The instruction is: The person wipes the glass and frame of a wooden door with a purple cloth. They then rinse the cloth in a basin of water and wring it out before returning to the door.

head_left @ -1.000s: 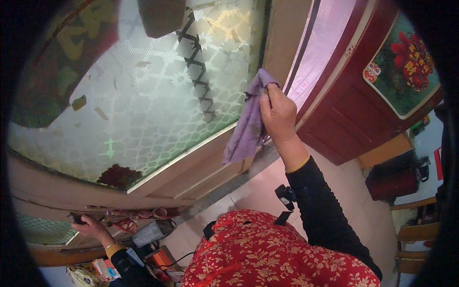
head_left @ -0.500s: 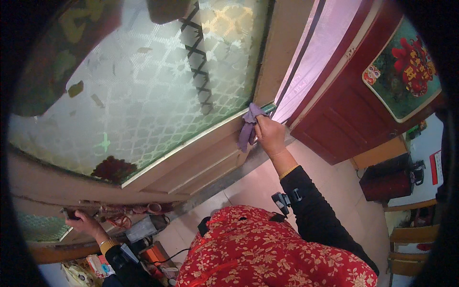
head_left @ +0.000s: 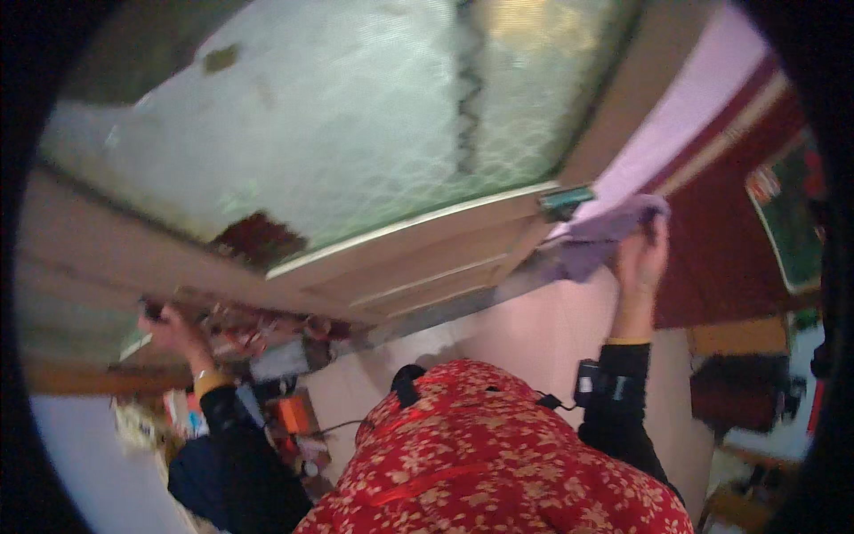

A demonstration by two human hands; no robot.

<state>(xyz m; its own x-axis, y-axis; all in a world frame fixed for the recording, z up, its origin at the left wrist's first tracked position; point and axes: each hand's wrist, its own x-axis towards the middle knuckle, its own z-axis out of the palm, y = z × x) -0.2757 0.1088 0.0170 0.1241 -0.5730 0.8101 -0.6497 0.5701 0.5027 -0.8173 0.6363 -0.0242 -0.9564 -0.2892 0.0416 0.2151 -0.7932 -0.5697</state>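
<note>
My right hand is closed on a crumpled purple cloth, blurred by motion, off the right edge of the light brown door. The cloth hangs out to the left of the fingers, just below a small green fitting on that edge. At the far left my left hand is closed on a small dark piece by the door's other side; I cannot make out what it is. A large patterned glass pane fills the door's upper part.
Beyond the door's right edge stand a pink curtain and a dark red door. A dark box-like case is at the right. Below my left hand are an orange box and assorted clutter. Pale floor tiles lie below.
My right hand has moved right with the cloth, away from the door's edge, and the cloth has spread out. My left hand keeps its grip. The view has shifted.
</note>
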